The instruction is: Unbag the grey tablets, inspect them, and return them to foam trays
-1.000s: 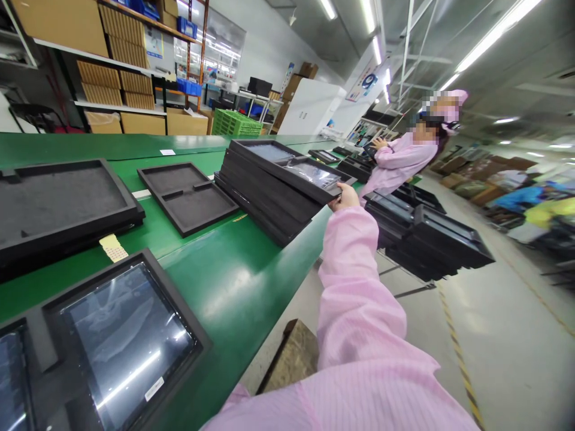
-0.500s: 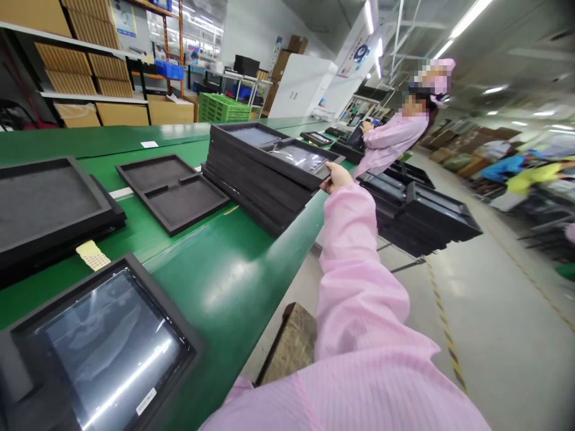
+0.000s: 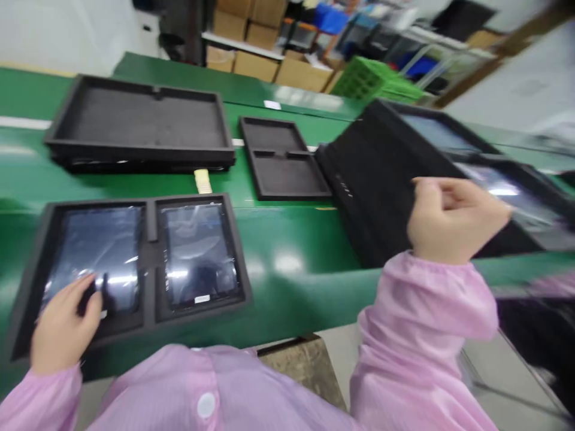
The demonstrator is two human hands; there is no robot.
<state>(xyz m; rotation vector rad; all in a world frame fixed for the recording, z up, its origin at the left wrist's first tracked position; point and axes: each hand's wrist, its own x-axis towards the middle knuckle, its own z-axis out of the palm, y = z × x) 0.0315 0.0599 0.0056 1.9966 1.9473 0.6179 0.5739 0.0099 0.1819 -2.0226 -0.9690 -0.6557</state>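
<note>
My left hand (image 3: 65,326) lies over the lower left of a dark tablet-like screen panel (image 3: 96,239), thumb and fingers apart; whether it presses the panel I cannot tell. That panel sits in the left compartment of a black foam tray (image 3: 151,263). A second screen panel (image 3: 197,251), with a small white label at its lower edge, fills the right compartment. My right hand (image 3: 453,215) is closed with curled fingers, raised in front of a tall stack of black trays (image 3: 372,185). Nothing shows in it. Screen panels under shiny film lie in the stack's top tray.
An empty two-compartment foam tray (image 3: 287,158) lies mid-bench, beside stacked empty trays (image 3: 144,120) on the left. A yellow paper strip (image 3: 203,181) pokes out between trays. Green crates (image 3: 372,81) and cardboard boxes stand behind the green bench (image 3: 291,239). A wooden stool (image 3: 303,362) is below its edge.
The view has swung left and down onto the bench. My right hand has come off the top tray's corner and closed. My left hand has come into view over the left panel.
</note>
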